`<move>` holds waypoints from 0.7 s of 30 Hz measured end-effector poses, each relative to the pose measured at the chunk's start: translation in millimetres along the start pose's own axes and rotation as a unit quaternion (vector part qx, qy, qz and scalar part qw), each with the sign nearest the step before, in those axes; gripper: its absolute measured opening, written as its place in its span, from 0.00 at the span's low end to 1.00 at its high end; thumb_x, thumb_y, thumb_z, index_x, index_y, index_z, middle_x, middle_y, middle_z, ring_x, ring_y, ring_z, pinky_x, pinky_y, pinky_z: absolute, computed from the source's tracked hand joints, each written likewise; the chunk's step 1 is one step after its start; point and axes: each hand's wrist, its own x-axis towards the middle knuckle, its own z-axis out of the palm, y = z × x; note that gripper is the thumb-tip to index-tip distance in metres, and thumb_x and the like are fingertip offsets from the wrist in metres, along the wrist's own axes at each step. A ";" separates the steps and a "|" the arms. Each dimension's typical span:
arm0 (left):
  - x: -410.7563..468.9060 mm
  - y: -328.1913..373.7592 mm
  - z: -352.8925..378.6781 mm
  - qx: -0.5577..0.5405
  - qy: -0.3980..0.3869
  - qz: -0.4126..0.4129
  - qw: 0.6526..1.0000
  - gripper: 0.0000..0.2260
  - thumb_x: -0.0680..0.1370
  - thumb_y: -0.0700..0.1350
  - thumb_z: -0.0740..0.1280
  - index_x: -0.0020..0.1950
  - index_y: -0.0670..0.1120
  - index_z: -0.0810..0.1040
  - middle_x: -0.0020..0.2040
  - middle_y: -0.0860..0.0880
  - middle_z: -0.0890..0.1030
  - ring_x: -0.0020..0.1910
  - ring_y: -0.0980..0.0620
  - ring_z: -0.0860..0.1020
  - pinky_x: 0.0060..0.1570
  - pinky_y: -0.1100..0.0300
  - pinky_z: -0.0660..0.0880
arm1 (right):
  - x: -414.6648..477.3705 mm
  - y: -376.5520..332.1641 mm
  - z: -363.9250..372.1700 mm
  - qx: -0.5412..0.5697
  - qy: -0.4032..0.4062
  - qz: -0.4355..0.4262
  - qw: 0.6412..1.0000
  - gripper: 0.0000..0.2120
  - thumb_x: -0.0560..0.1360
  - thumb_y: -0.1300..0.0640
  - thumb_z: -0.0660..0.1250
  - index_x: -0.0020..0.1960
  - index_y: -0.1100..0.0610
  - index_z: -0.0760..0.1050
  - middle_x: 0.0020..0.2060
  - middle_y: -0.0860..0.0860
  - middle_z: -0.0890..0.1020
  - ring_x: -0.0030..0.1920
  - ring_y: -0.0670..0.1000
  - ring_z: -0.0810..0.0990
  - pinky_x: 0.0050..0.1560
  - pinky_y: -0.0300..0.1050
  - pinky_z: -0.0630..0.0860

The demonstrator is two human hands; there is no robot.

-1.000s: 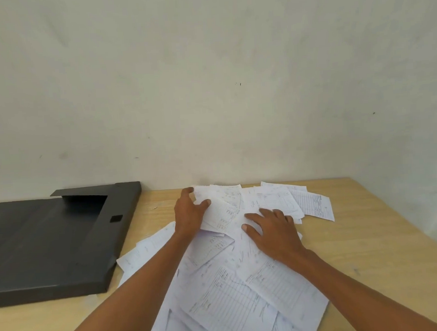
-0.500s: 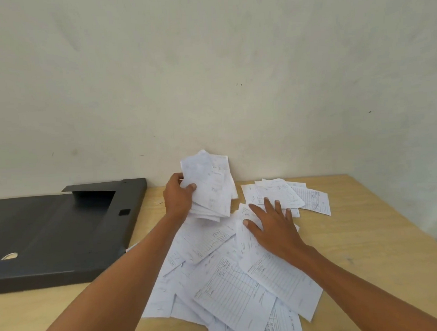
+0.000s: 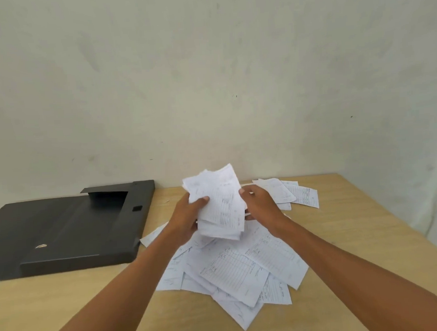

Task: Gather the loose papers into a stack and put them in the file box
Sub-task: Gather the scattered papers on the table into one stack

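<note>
Both hands are holding a bundle (image 3: 218, 203) of papers up above the desk (image 3: 370, 245), its top edge tilting away toward the wall (image 3: 207, 76). The left hand (image 3: 187, 218) is gripping the bundle's left edge, thumb lying across the front sheet and fingers hidden behind. The right hand (image 3: 259, 206) is clasping the right edge, its fingers curling round the back. The sheets in the bundle are lying unevenly, corners sticking out at the top and bottom.

Under the hands a loose heap (image 3: 239, 266) of printed forms is spreading over the desk toward the person, sheets overlapping at different angles. A smaller cluster (image 3: 293, 194) of papers is lying farther back, to the right of the right hand, near the wall.

The file box (image 3: 62, 228), dark grey, is lying open and flat on the left part of the desk, well apart from the bundle; its near right corner is sitting just beside the heap's left edge. No paper is visible inside it.
</note>
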 end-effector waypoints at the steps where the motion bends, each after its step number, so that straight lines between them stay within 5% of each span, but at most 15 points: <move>1: -5.5 -7.5 1.0 -0.005 -0.018 -0.012 1.000 0.15 0.81 0.37 0.68 0.67 0.44 0.76 0.62 0.42 0.84 0.60 0.40 0.83 0.58 0.41 0.81 | -5.0 2.7 1.9 -0.008 -0.004 0.004 1.000 0.18 0.83 0.49 0.60 0.69 0.56 0.72 0.53 0.53 0.82 0.51 0.54 0.83 0.51 0.53 0.83; 7: -30.5 -29.7 -0.2 -0.076 -0.103 -0.045 0.991 0.17 0.80 0.40 0.70 0.69 0.43 0.76 0.63 0.41 0.84 0.61 0.40 0.84 0.56 0.43 0.82 | -27.1 24.3 -1.7 -0.019 -0.047 0.080 0.996 0.23 0.82 0.51 0.63 0.75 0.55 0.66 0.63 0.52 0.78 0.55 0.51 0.80 0.43 0.44 0.80; 9: -34.5 -31.2 4.1 0.014 -0.075 -0.041 0.996 0.18 0.80 0.47 0.72 0.69 0.44 0.77 0.61 0.43 0.85 0.60 0.41 0.84 0.60 0.42 0.80 | -29.7 30.0 -1.9 -0.018 -0.055 0.079 0.995 0.19 0.81 0.55 0.64 0.71 0.56 0.70 0.61 0.54 0.80 0.56 0.53 0.82 0.51 0.51 0.83; 11: -34.5 -28.9 5.4 0.089 -0.012 -0.013 0.996 0.19 0.80 0.52 0.71 0.69 0.47 0.77 0.61 0.46 0.85 0.59 0.43 0.84 0.62 0.40 0.79 | -30.6 30.7 -3.8 0.009 -0.025 0.074 0.997 0.15 0.81 0.59 0.64 0.68 0.57 0.72 0.58 0.57 0.81 0.52 0.54 0.84 0.45 0.49 0.83; 14: -31.6 -22.7 -1.6 0.035 -0.003 -0.021 0.999 0.18 0.81 0.48 0.71 0.70 0.49 0.77 0.61 0.47 0.85 0.60 0.44 0.83 0.61 0.39 0.79 | -31.9 28.2 -9.0 0.039 -0.017 0.081 0.996 0.11 0.80 0.61 0.66 0.61 0.59 0.73 0.57 0.60 0.81 0.45 0.54 0.84 0.35 0.46 0.82; 21: -36.5 -27.9 -2.8 -0.109 -0.020 -0.092 0.990 0.10 0.84 0.46 0.64 0.64 0.47 0.78 0.52 0.46 0.89 0.48 0.47 0.88 0.42 0.50 0.84 | -30.6 27.3 -9.0 0.051 0.036 0.074 0.995 0.07 0.80 0.59 0.66 0.46 0.57 0.70 0.49 0.60 0.84 0.41 0.55 0.85 0.29 0.46 0.82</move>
